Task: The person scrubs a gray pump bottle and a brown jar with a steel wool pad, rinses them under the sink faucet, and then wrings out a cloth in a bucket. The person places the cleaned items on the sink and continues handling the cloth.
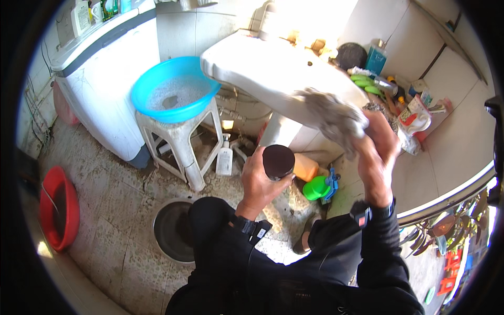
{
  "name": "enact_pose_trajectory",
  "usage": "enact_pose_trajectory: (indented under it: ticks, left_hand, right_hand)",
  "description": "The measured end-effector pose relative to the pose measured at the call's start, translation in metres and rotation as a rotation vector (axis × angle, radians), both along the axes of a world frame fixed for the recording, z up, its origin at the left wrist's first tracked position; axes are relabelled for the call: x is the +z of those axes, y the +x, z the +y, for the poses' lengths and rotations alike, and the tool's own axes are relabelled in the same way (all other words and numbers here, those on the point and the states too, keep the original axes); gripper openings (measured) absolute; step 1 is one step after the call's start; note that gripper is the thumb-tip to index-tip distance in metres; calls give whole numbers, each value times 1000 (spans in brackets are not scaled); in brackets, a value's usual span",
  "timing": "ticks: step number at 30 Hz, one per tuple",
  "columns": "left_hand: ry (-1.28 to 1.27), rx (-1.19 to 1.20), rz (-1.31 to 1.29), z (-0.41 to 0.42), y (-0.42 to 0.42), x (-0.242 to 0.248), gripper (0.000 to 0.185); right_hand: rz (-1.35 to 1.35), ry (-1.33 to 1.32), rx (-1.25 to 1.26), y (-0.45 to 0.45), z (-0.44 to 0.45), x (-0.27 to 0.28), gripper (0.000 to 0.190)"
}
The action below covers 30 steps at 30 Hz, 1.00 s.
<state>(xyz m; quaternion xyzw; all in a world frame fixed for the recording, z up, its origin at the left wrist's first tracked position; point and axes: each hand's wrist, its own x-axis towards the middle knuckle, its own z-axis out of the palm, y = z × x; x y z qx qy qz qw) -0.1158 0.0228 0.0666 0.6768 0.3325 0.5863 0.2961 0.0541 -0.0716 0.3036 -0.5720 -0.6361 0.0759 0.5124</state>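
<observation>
My left hand (260, 181) is closed around a container with a dark round top (278, 160), in front of the sink's pedestal. My right hand (377, 151) grips a wet-looking grey cloth (330, 114), blurred, over the right front rim of the white washbasin (252, 73). The side and lower part of the container are mostly hidden by my left hand and by the dark top. Strong glare covers the bowl of the washbasin.
A blue basin (138, 98) of sudsy water stands on a white plastic stool (185, 149). A white pump bottle (224, 157), an orange container (306, 167), a metal basin (173, 230) and a red basin (75, 212) are on the floor. Bottles and clutter line the right wall, including a blue bottle (376, 59).
</observation>
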Motion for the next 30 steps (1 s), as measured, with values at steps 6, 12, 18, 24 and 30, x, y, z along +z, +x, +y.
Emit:
enact_pose_trajectory:
  ticks: [6,12,18,24,30]
  left_hand:
    - [-54,-138,-20,-9,10,0,94]
    - [-133,-304,-73,-9,16,1,92]
    - [-143,-287,30,-8,19,-5,93]
    - [-70,-186,147,-8,31,-14,106]
    - [-183,-357,-113,-20,44,-11,82]
  right_hand:
    - [909,0,88,51,-44,-126,38]
    - [1358,-90,103,87,-41,-213,33]
    - [1584,-83,224,89,-35,-235,27]
    - [1104,-26,177,59,-34,-191,36]
    - [-569,48,4,8,-4,-151,43]
